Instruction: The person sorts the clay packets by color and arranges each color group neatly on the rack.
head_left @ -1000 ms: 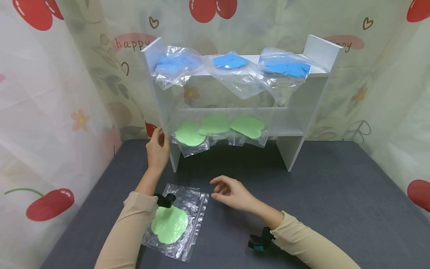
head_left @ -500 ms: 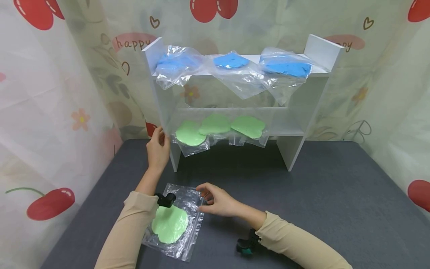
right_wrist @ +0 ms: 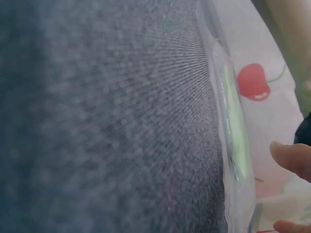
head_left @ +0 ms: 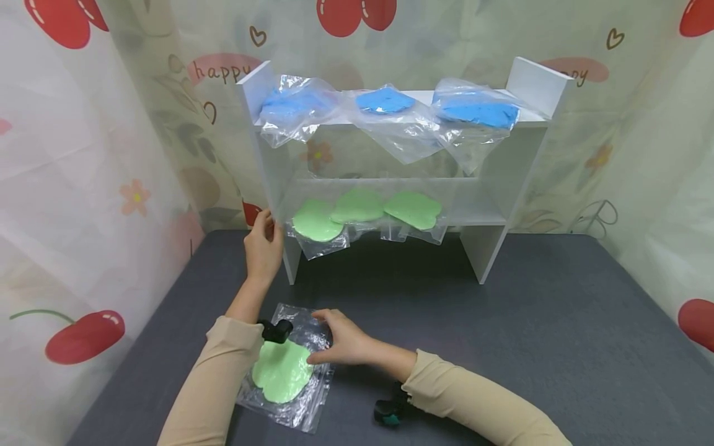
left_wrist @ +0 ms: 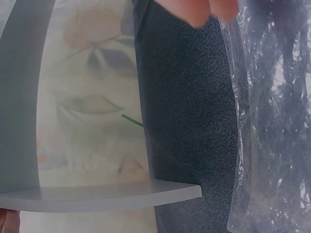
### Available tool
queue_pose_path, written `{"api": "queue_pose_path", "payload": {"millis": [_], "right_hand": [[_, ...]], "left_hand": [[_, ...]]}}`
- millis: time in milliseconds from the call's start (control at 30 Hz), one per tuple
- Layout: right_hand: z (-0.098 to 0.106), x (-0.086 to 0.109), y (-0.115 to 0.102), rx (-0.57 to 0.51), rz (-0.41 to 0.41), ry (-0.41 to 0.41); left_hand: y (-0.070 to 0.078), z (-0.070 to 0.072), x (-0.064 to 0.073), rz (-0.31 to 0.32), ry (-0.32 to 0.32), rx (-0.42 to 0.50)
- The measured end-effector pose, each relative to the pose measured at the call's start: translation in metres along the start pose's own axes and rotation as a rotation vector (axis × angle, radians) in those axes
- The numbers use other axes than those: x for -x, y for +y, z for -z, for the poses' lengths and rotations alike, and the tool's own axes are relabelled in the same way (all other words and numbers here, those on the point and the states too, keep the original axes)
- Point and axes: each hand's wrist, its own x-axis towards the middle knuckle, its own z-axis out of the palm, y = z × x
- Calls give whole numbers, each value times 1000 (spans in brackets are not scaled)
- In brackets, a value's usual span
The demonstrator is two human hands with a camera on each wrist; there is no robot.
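A clear zip bag (head_left: pixel 304 399) with a flat, light green lump (head_left: pixel 279 375) inside lies on the dark table. My right hand (head_left: pixel 344 342) reaches over the bag's right side with thumb and fingers spread apart, the thumb overlapping the lump's edge in the head view. In the right wrist view, thumb and fingertip show beside the bag (right_wrist: pixel 235 131), seen edge-on. My left hand (head_left: pixel 263 251) rests against the outer left side of a white shelf unit (head_left: pixel 474 217). In the left wrist view, its fingers (left_wrist: pixel 8 222) show beyond the side panel (left_wrist: pixel 112 196).
Several bags with green lumps (head_left: pixel 359 205) lie along the middle shelf, hanging over its front. On the top shelf are bags with blue lumps (head_left: pixel 476 113). A printed curtain (head_left: pixel 625 124) encloses the table (head_left: pixel 558 341) behind and at the sides.
My right hand has moved left and slightly down from the open table to the bag, its thumb and fingers spreading wider. My left hand has stayed at the shelf unit.
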Motion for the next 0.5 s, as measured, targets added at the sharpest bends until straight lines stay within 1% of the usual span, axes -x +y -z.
{"api": "queue_pose_path", "payload": {"millis": [167,267,400,500], "right_hand": [[-5,-5,-4,64,-55,2],[-8,-8,-6,137,-81,-1],[-11,-10,-8,259,-121,-27],[-12,-11,-10,323,-154,-40]], "left_hand": [[-1,0,0,-3,1,-3],[-1,-1,0,-13,6,-10],[-1,-1,-1,-21,14,-12],[-1,-1,-1,-21,17,-12]]}}
